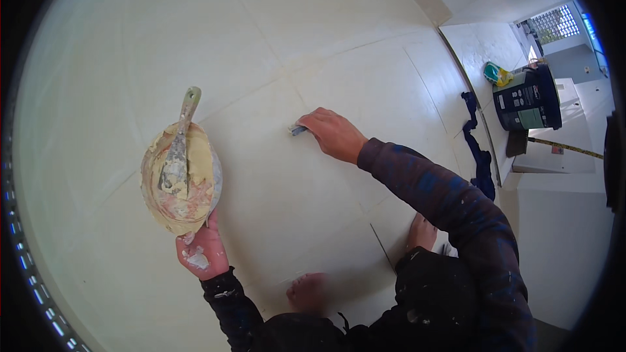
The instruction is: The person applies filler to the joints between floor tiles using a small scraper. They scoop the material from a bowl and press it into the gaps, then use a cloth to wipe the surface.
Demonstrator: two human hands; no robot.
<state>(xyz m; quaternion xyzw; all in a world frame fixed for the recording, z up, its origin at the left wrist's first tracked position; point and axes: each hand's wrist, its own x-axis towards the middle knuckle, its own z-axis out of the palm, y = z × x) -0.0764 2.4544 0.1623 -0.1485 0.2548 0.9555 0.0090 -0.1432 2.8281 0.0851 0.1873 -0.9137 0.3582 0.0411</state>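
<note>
My left hand, smeared with pale paste, grips the lower rim of a round bowl. Cream-coloured paste coats the inside of the bowl. A trowel rests in it, its blade caked with paste and its pale green handle sticking out past the far rim. At the middle of the view, my right hand is closed on a small blue-grey piece with a pasty edge; its kind is mostly hidden by the fingers. That piece is at the surface of the pale floor tiles, close to a joint.
A dark bucket stands at the right, with a green and yellow packet beside its rim. Dark blue cloth lies along the floor's edge. A yellow-and-black striped pole is near the bucket. My bare feet are on the tiles.
</note>
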